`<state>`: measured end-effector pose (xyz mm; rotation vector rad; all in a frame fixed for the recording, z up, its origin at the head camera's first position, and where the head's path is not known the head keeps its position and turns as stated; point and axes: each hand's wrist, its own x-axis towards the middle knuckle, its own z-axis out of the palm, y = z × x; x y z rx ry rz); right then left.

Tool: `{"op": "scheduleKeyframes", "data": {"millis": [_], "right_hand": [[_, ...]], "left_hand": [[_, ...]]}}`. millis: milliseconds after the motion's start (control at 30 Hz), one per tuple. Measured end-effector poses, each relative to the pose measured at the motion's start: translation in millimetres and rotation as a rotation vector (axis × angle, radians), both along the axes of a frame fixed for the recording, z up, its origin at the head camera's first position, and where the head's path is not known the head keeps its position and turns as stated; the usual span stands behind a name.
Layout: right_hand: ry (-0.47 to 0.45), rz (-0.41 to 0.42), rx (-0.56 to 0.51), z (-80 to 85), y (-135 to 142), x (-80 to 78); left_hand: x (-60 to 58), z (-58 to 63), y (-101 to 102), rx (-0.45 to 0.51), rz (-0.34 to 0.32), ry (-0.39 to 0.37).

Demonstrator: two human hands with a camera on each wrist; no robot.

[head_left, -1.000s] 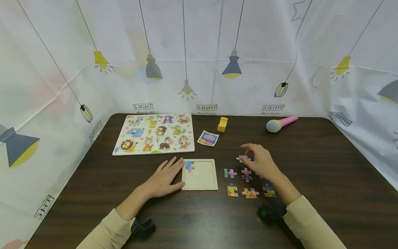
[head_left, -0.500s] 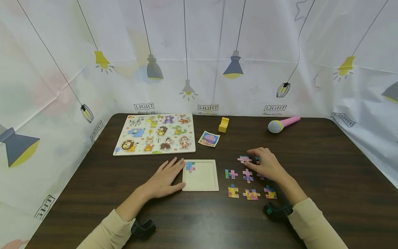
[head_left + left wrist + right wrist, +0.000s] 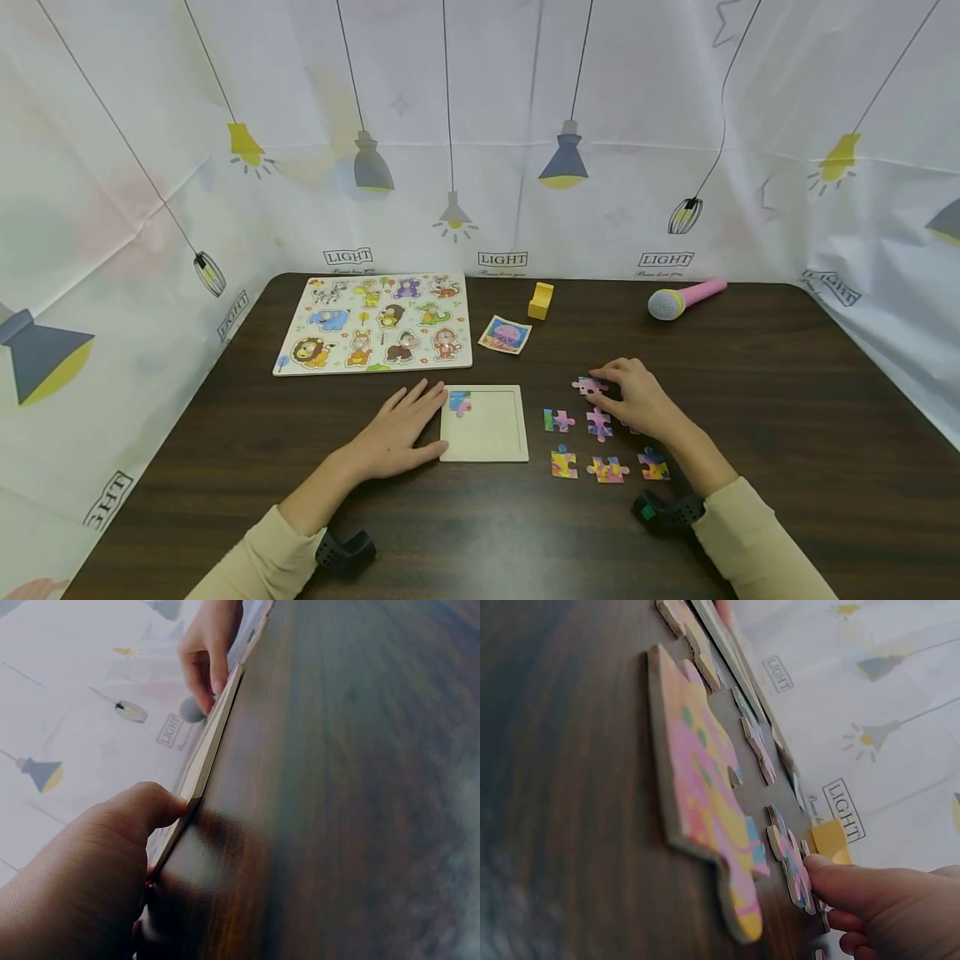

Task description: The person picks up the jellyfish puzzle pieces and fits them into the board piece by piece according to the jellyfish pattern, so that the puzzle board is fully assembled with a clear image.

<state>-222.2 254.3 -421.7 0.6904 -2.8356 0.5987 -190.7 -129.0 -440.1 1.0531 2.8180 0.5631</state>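
Observation:
My left hand [image 3: 397,429] lies flat with fingers spread, its fingertips and thumb at the left edge of a pale square puzzle tray [image 3: 487,433]. One blue-and-pink jigsaw piece [image 3: 459,402] sits in the tray's upper left corner. To the right, my right hand [image 3: 633,400] pinches a pink jigsaw piece [image 3: 587,385] between thumb and index finger at the top of a group of loose pieces. Below it are a pink-and-purple piece [image 3: 599,423], a green-and-pink piece [image 3: 558,421] and a yellow-and-pink piece [image 3: 607,470]. The right hand partly covers pieces on the right side of the group.
An animal peg puzzle board [image 3: 375,325] lies at the back left. Beside it are a small square picture card [image 3: 505,335] and a yellow block [image 3: 540,301]. A pink toy microphone [image 3: 686,299] lies at the back right. A printed white curtain [image 3: 480,125] hangs behind the dark table [image 3: 480,533].
My right hand moved right off the pink piece, then back left, its thumb and index finger now around it. The left hand has kept its place at the tray.

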Motion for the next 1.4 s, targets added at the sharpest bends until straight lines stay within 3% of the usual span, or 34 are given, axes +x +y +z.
{"op": "scheduleKeyframes", "data": {"millis": [500, 900, 1400], "right_hand": [[0.018, 0.040, -0.012, 0.8, -3, -1.3], [0.031, -0.003, -0.028, 0.8, -5, -3.1], [0.137, -0.033, -0.151, -0.2, -11, 0.4]], "left_hand": [[-0.5, -0.8, 0, -0.013, 0.005, -0.009], [-0.4, -1.1, 0, -0.005, 0.000, -0.007], [-0.2, 0.1, 0, -0.008, 0.002, 0.002]]}}
